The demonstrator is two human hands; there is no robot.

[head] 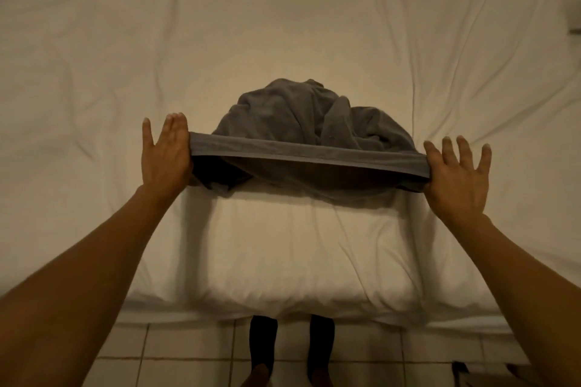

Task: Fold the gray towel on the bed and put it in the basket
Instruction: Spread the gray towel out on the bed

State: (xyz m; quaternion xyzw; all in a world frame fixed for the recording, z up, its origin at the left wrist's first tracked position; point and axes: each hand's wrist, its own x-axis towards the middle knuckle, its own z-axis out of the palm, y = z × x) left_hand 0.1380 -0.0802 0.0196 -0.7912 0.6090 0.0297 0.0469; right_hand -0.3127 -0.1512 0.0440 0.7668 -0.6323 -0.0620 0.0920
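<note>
The gray towel is on the white bed, in the middle of the view and toward the near edge, and no basket or other container shows anywhere in the picture. Its near hem is pulled into 1 taut band, lifted off the sheet and stretched between the 2 hands, while the rest lies behind in a rumpled heap resting on the bed. The left hand holds the left end of the band and the right hand holds the right end, the 2 well apart at the towel's full width. Each seems to pinch the cloth between thumb and palm side with the fingers splayed outward, but the thumbs are hidden behind the hands and the hem, so the exact grip cannot be made out. The cloth hanging under the band is in deep shadow and its folds are hard to read. Both bare forearms run in from the lower corners. Below the bed's edge, a tiled floor shows, with the person's 2 lower legs in dark cloth cut off by the frame. A dark object at the lower right corner is too cropped to identify.
</note>
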